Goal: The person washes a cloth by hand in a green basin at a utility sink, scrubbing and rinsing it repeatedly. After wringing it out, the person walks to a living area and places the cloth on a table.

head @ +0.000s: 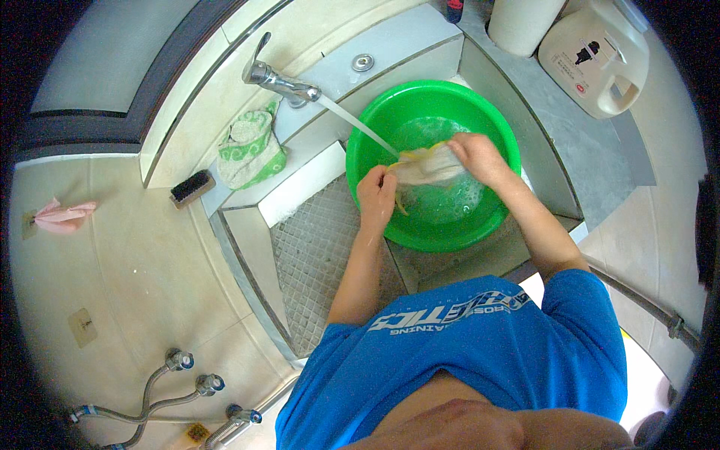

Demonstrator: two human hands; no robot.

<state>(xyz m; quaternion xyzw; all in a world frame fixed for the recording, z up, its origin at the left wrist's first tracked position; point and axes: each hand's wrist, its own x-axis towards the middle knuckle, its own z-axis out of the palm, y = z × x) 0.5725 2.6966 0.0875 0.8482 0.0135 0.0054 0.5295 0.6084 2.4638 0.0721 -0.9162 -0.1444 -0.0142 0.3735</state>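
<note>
Both my hands stretch a wet whitish cloth item with a yellow edge (428, 166) over a green plastic basin (433, 90). My left hand (378, 194) grips its left end near the basin's left side, and my right hand (477, 157) grips the other end towards the right. A chrome faucet (284, 84) runs a stream of water (360, 125) that lands at the cloth's upper left edge. Sudsy water (458, 202) lies in the basin below. The item's exact kind cannot be told.
The basin stands in a tiled sink with a ridged floor (315, 259). A green and white towel (250, 152) and a scrub brush (192, 188) lie on the left ledge. A large plastic jug (596, 56) stands at the upper right. A pink cloth (64, 216) hangs on the left wall.
</note>
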